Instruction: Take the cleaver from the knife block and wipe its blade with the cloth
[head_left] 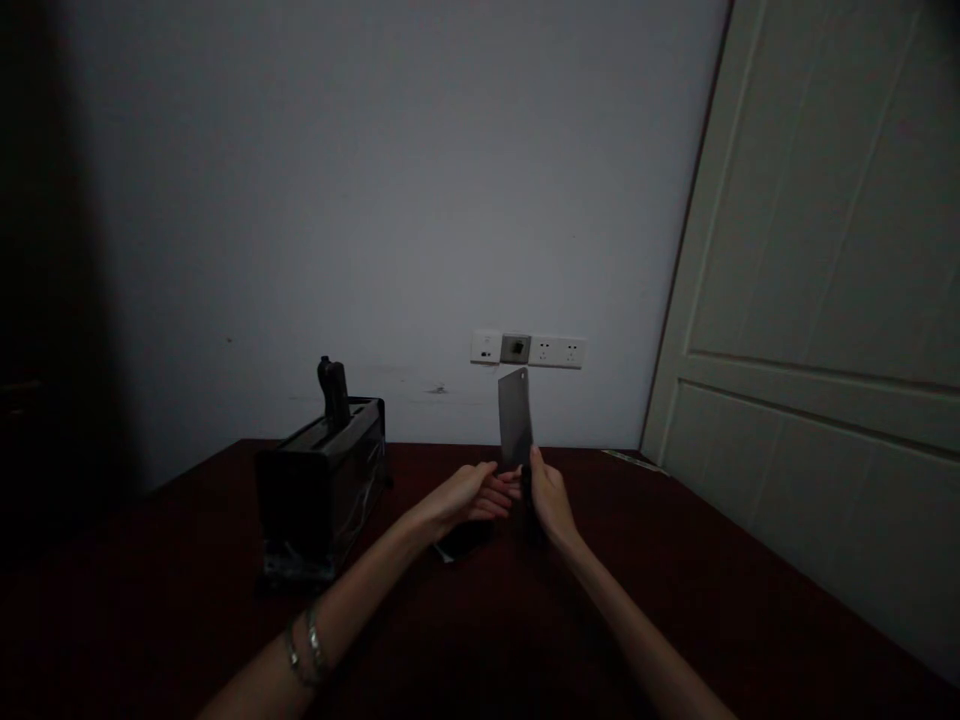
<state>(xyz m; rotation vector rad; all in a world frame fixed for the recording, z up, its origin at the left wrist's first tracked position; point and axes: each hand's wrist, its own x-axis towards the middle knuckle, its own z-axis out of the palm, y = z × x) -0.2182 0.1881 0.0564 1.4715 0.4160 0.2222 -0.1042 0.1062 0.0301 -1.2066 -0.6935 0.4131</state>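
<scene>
A cleaver [515, 420] stands upright in front of me, its broad grey blade raised and a small hole near the top corner. My right hand [551, 495] is closed around its dark handle, thumb up along the base of the blade. From the left, my left hand [476, 492] reaches to the lower end of the blade with loosely bent fingers. Its fingertips are beside my right hand's fingers; whether they touch the cleaver I cannot make out. Beneath the left hand lies a dark flat thing [463, 541] with a pale edge, partly covered.
On the left of the dark red table [630, 580] stands a black knife block [322, 490] with black handles [334, 390] sticking out of its top. Wall sockets [556, 352] are behind the cleaver. A pale panelled door [810, 330] borders the right side. A thin strip [636, 461] lies at the back right.
</scene>
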